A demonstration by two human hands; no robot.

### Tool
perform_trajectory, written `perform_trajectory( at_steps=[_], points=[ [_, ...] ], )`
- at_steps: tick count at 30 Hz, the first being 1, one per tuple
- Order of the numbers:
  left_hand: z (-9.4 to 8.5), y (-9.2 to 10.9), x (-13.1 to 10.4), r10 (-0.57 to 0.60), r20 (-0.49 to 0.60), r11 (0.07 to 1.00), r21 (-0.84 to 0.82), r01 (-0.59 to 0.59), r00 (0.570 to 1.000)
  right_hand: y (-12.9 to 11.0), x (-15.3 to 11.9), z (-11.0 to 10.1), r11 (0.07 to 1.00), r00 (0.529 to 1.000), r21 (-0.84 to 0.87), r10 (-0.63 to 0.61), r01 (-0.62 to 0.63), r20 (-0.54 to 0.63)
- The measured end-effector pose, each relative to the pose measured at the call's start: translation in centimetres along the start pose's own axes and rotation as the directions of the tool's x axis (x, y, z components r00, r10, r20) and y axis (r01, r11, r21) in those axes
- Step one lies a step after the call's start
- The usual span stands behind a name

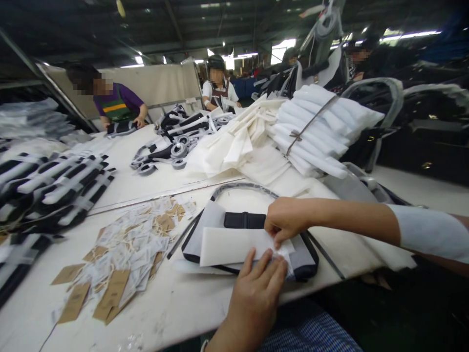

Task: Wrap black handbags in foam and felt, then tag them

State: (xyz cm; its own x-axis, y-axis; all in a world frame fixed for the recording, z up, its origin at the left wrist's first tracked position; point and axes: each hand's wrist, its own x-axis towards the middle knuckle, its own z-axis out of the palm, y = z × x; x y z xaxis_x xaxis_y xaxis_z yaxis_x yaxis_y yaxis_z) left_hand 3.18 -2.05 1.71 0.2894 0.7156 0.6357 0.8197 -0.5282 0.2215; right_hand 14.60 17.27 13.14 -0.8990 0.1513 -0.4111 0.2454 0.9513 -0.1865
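Pressing down with extended fingers, my left hand [254,296] lies open, palm down, across the lower edge of a white foam strip [230,248] and a piece of clear film [287,254]; it grasps nothing that I can see, and its thumb is hidden. My right hand [284,222] is partly closed just above it, fingers curled and tips bent down to the film; I cannot tell whether they pinch it.

The black bag [211,220] lies flat under both my hands, its front covered with pale wrapping. The foam strip extends across this front to the left of my right hand. A black strap [244,220] is exposed above the strip, immediately left of my right hand. The wrapped handle [244,186] arches beyond my right hand, on the far side of the bag.

To the left of my left hand, a heap of paper tags [128,259] with strings covers part of the white table [172,318]. Farther left is a stack of wrapped black pieces [66,188]. Beyond my right hand are loose foam sheets [234,144] and a tied foam bundle [318,122]. Across the table, a person in purple [124,102] handles a dark item [120,128].
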Motion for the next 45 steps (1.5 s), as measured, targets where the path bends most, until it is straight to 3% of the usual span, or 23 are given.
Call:
perform_trajectory(
  at_steps=[3, 12, 19, 26, 30, 37, 41, 45],
  points=[
    [-0.1, 0.0, 0.1, -0.016, 0.017, 1.000, -0.013, 0.016, 1.000, -0.4, 0.5, -0.5, 0.993, 1.000, -0.115, 0.019, -0.016, 0.022],
    [-1.2, 0.7, 0.5, -0.093, 0.293, 0.995, -0.001, 0.097, 0.952, -0.2, 1.5, -0.5, 0.980, 0.999, -0.199, 0.033, -0.028, 0.021],
    [-0.9, 0.7, 0.1, -0.091, 0.293, 0.996, 0.011, 0.091, 0.952, 0.5, 2.1, -0.9, 0.962, 0.999, -0.271, 0.045, -0.036, 0.029],
    [-0.5, 0.5, 0.0, -0.079, 0.218, 0.997, 0.001, 0.080, 0.973, 4.3, 3.0, -0.3, 0.988, 0.988, 0.019, 0.151, -0.152, 0.040],
    [-0.3, 0.4, -0.1, -0.079, 0.208, 0.997, 0.014, 0.078, 0.975, 6.5, 3.5, 1.2, 0.933, 0.968, 0.267, 0.216, -0.243, 0.128],
    [-0.3, 0.4, 0.0, -0.076, 0.215, 0.997, 0.028, 0.071, 0.974, 9.1, 4.3, 2.5, 0.851, 0.965, 0.460, 0.184, -0.252, 0.188],
    [-0.5, 0.4, -0.2, -0.061, 0.204, 0.997, 0.052, 0.051, 0.977, 8.7, 2.8, 1.8, 0.834, 0.965, 0.489, 0.247, -0.256, 0.083],
    [-0.8, 0.6, -0.3, -0.041, 0.233, 0.997, 0.077, 0.024, 0.972, 5.8, -0.1, 2.3, 0.838, 0.959, 0.497, 0.281, -0.223, -0.044]
  ],
)
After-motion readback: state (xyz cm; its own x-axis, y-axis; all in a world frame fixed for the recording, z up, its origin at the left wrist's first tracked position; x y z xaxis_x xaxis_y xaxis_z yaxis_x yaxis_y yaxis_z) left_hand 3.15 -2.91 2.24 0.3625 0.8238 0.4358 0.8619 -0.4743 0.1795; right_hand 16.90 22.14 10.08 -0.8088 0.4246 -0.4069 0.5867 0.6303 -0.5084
